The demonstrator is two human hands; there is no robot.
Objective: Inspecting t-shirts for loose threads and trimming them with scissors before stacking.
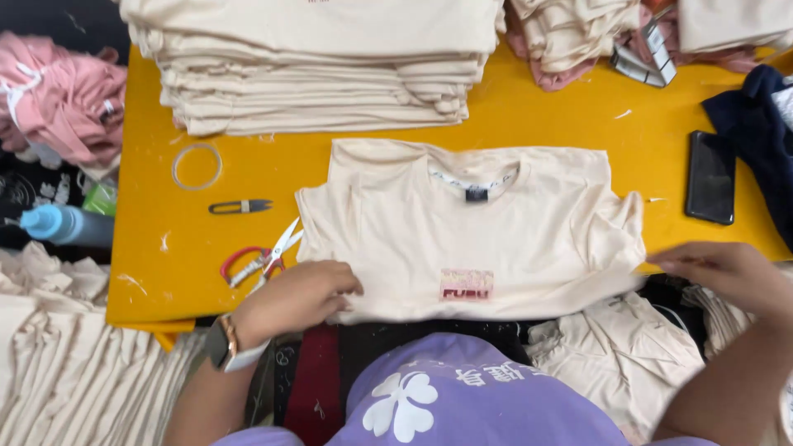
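Cream cotton sits under my hands: the left hand [293, 299] presses flat on the shirt's [471, 235] lower left corner, the right hand [727, 272] pinches its right edge, with the shirt spread on the yellow counter [149, 272]. The scissors [260, 260] lie just beside my left hand. I judge a sideways tug could drag the fabric over them and snag it.

A small dark neck label [476, 194] sits inside the collar of the cream T-shirt [471, 231] spread on the yellow worktop [562, 124]. A rectangular pink-and-red printed patch [466, 283] lies near the shirt's lower hem, at centre. A black smartphone [710, 177], its screen dark, lies flat on the worktop well to the right of the shirt.
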